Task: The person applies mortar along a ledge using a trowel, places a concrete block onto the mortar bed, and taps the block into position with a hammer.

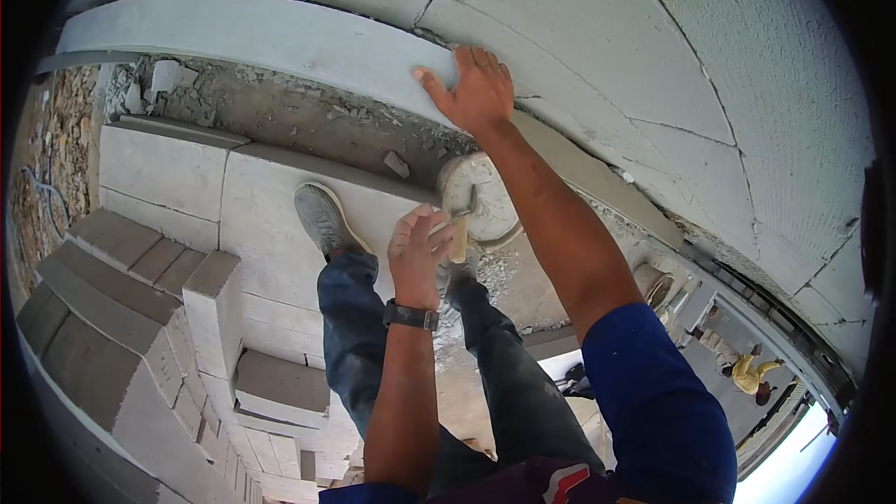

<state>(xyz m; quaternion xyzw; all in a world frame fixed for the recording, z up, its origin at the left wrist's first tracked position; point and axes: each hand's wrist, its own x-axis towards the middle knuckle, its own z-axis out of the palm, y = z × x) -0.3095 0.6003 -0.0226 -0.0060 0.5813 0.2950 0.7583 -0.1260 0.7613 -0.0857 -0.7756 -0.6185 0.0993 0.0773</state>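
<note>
My right hand (476,93) lies on the right end of a long pale block (252,33), with the thumb spread away from the fingers. The fingertips are at the seam between the block and the wall. Lower down, my left hand (418,247), with a dark watch on its wrist, is raised with its fingers apart and slightly bent. Just right of those fingers is the wooden handle (459,239) of a tool standing in a round, mortar-coated bucket (481,189). The tool's head is mostly hidden.
A block wall (597,47) curves along the top and right. Rubble (397,164) lies in the trough below the long block. Stacked grey blocks (121,289) stand at lower left. My shoe (322,217) is on pale blocks. A person in yellow (749,373) is far off at right.
</note>
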